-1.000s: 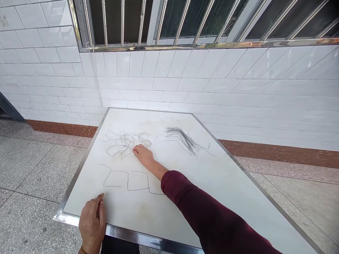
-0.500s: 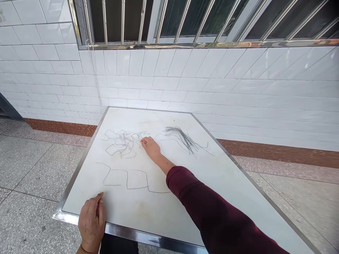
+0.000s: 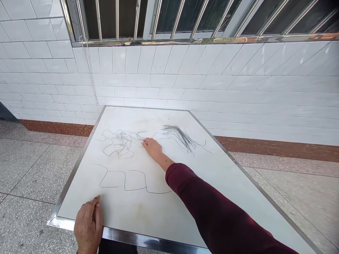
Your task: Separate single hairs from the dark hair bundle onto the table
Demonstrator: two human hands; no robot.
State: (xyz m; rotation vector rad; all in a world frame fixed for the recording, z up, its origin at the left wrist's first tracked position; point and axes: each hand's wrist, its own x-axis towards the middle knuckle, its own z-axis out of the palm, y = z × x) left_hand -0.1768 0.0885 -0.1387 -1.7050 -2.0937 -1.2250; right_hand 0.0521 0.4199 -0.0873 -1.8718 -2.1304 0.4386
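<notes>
A white table (image 3: 169, 218) with a steel rim carries thin dark wires. A tangle of bent wire (image 3: 119, 143) lies at the far left, a bundle of straight strands (image 3: 181, 135) at the far right, and one long zigzag wire (image 3: 129, 181) nearer me. My right hand (image 3: 153, 148), in a maroon sleeve, reaches to the tangle's right edge, its fingertips pinched on a wire strand there. My left hand (image 3: 87, 225) rests on the table's near edge, fingers together and flat, touching the surface close to the zigzag wire's left end.
A white tiled wall (image 3: 238, 91) stands right behind the table, with a barred window (image 3: 169, 17) above. Speckled stone floor (image 3: 29, 165) lies on both sides.
My right hand has slid rightward from the middle of the tangle to its right edge. The left hand has stayed on the near edge. The view has shifted slightly.
</notes>
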